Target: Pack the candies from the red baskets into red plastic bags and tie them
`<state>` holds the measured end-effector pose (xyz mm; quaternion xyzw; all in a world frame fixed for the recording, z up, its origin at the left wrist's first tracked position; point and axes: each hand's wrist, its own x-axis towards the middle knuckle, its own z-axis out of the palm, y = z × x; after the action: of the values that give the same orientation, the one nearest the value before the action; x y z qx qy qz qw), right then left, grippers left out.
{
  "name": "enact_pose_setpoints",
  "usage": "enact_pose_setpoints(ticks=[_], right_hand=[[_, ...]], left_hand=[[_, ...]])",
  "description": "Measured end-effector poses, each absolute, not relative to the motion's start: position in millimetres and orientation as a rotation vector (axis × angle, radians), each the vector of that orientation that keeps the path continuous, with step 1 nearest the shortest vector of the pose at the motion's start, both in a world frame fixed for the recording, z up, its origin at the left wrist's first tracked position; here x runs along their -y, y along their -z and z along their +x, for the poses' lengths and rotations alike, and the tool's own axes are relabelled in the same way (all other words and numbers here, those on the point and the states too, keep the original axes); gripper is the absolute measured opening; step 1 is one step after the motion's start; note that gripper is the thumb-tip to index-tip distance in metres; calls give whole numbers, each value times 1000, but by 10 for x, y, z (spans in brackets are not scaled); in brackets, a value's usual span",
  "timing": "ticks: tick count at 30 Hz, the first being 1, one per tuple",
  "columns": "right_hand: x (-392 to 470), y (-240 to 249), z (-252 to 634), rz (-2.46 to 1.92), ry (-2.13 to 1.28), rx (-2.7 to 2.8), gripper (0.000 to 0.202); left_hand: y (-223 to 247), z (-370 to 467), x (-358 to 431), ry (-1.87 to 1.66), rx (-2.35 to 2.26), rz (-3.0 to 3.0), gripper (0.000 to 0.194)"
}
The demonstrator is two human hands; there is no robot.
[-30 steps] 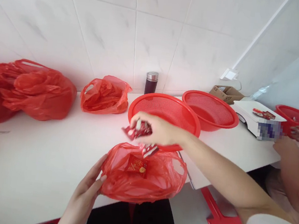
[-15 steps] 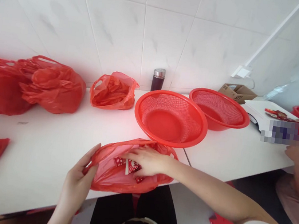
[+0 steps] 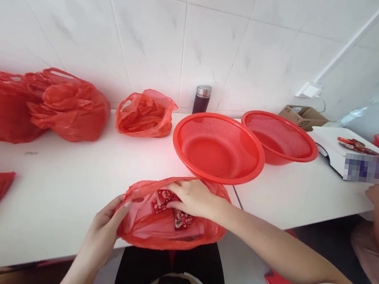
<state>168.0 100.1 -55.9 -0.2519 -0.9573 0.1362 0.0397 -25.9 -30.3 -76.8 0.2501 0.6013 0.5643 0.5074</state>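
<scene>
the left hand (image 3: 103, 226) pinches the rim of a translucent red plastic bag (image 3: 140, 235) overhanging the white table's (image 3: 52, 203) front edge; if that slips, small red printed packets (image 3: 182, 220) inside could spill. whether the right hand (image 3: 198, 199), among them, grips any, i cannot tell. a round red perforated plastic basin (image 3: 213, 159) crowds behind; room opens leftward.

Red bag (image 3: 149, 235) | translucent, mouth open, at table (image 3: 55, 203) edge | red-white packets (image 3: 182, 220) | inside bag

Bright, diffuse light; glare on wall tiles (image 3: 143, 38), upper left; top-right corner dark; pixelation over scale (image 3: 338, 157).
</scene>
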Motion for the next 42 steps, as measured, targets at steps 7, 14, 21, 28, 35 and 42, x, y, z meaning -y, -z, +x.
enact_pose_setpoints(ticks=[7,14,21,28,35,42], right_hand=[[-796,718,1918,-652,-269,3186,52],[-898,559,1901,-715,-643,2964,16],[-922,402,1892,-804,-517,2856,36],[-626,729,1983,-488,-411,3131,26],[-676,684,1953,-531,-731,3096,27],[-818,518,1944,-747,-708,2741,46]], left_hand=[[797,-320,296,-1408,-1438,553,40],[889,-299,289,-1405,-1441,630,36],[804,-313,332,-1396,-1436,609,39],[699,-207,316,-1464,-1450,559,31],[672,-208,305,-1495,-1464,562,30],[669,-240,325,-1513,-1453,509,35]])
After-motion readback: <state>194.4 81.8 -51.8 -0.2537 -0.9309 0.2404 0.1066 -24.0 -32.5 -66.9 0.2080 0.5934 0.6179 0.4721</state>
